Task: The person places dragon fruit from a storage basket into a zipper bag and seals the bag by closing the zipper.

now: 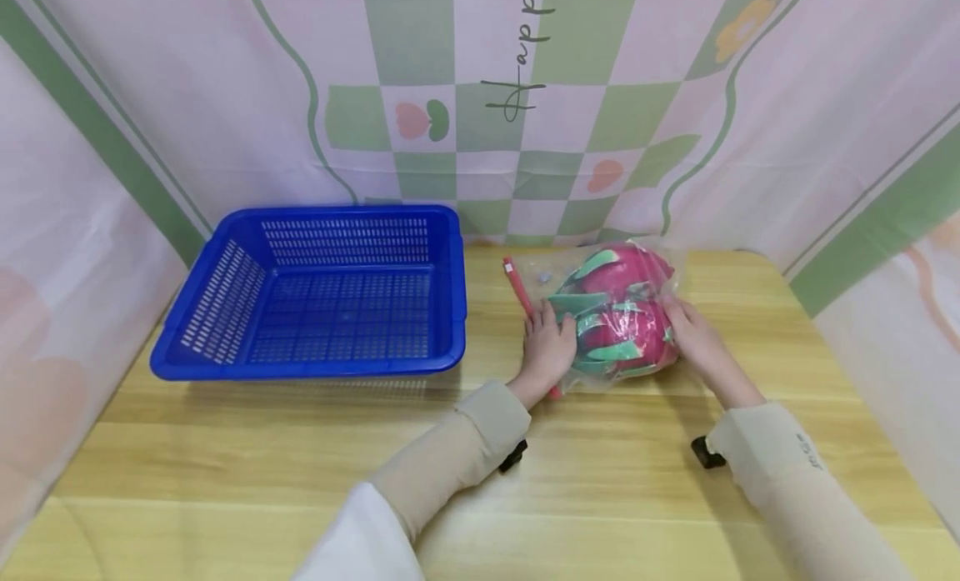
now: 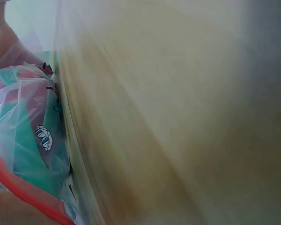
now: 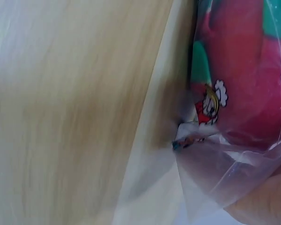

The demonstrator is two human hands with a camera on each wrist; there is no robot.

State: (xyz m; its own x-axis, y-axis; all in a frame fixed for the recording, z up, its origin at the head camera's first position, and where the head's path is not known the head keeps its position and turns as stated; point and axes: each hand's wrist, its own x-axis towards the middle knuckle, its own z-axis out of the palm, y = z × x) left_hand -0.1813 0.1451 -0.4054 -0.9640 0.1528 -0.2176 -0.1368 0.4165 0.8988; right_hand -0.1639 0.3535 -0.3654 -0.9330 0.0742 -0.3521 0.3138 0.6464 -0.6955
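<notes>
Two plush-looking dragon fruits (image 1: 618,327), pink with green leaf tips, sit inside a clear zip bag (image 1: 536,272) on the right half of the table. A red slider strip (image 1: 517,285) runs along the bag's left edge. My left hand (image 1: 547,352) holds that edge, its fingers over the strip. At the opposite side, my right hand (image 1: 701,348) grips the plastic beside the lower fruit. In the left wrist view the red strip (image 2: 25,190) crosses in front of the bagged fruit. Small cartoon prints (image 3: 210,105) show on the bag in the right wrist view.
A blue plastic basket (image 1: 307,368) with slotted walls stands on the left of the wooden table (image 1: 600,489). Its right rim lies a short way from the bag. A patterned cloth (image 1: 487,172) hangs behind the table's back edge.
</notes>
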